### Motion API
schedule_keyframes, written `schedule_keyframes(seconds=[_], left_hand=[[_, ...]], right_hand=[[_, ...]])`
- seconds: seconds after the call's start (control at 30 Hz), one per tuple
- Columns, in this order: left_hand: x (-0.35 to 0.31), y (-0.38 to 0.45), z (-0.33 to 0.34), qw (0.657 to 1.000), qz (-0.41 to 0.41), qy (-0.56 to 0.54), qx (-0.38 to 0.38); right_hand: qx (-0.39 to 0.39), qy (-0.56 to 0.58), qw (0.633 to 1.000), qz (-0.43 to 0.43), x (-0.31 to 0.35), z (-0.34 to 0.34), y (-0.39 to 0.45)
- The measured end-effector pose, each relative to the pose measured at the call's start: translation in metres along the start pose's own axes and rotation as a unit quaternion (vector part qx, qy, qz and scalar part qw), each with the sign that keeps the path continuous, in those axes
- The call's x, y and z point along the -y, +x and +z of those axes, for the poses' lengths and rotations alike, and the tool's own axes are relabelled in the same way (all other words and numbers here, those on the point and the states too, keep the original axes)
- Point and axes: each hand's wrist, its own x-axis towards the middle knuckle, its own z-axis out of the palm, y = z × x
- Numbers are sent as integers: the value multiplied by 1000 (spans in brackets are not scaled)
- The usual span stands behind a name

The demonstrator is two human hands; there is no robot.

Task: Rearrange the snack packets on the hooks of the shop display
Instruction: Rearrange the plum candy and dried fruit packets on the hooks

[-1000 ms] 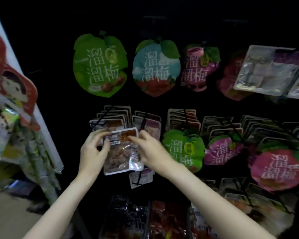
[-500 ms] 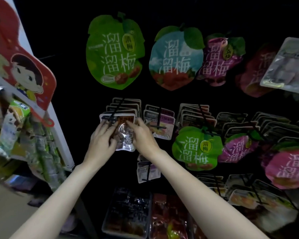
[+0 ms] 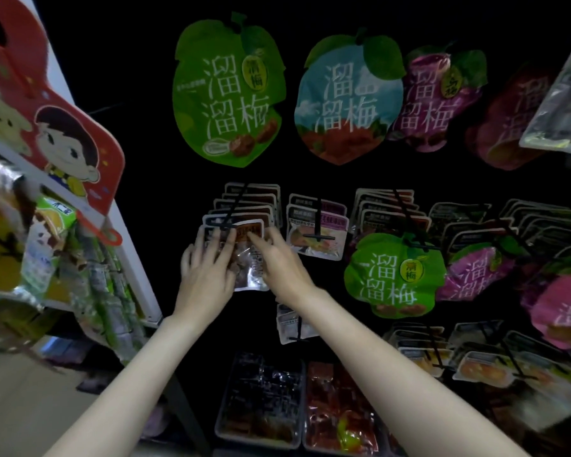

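A clear snack packet (image 3: 249,258) with a brown label hangs at the front of a row of like packets on a black hook (image 3: 236,206). My left hand (image 3: 208,275) lies over the packet's left half, fingers reaching up to its top edge by the hook tip. My right hand (image 3: 282,265) holds the packet's right side, fingertips at the brown label. Both hands cover much of the packet.
Green (image 3: 228,94), blue (image 3: 346,97) and purple (image 3: 435,100) fruit-shaped packets hang above. More hooks of packets (image 3: 317,225) run to the right. A red cartoon display card (image 3: 56,127) and a rack of snacks stand at left. Trays of packets (image 3: 261,404) sit below.
Both hands carried the packet up and back from in front of the row to the tip of the left hook. The view has drawn closer to the display.
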Motion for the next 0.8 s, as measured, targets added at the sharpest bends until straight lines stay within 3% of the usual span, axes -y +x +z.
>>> schedule_keyframes(seconds=[0.1,0.33,0.53,0.8], left_hand=[[-3,0,4,1000,11,21,13],[-5,-2,0,999,18,-40,2],[-5,7,-5,997,23,-32,60],[-1,1,-9,997,16,-36,73]], right_hand=[[4,-6,1000,14,1,-3,3],[-24,42,999,20,0,2,3],[-4,121,990,75,-5,0,14],[-25,95,994,51,-4,0,15]])
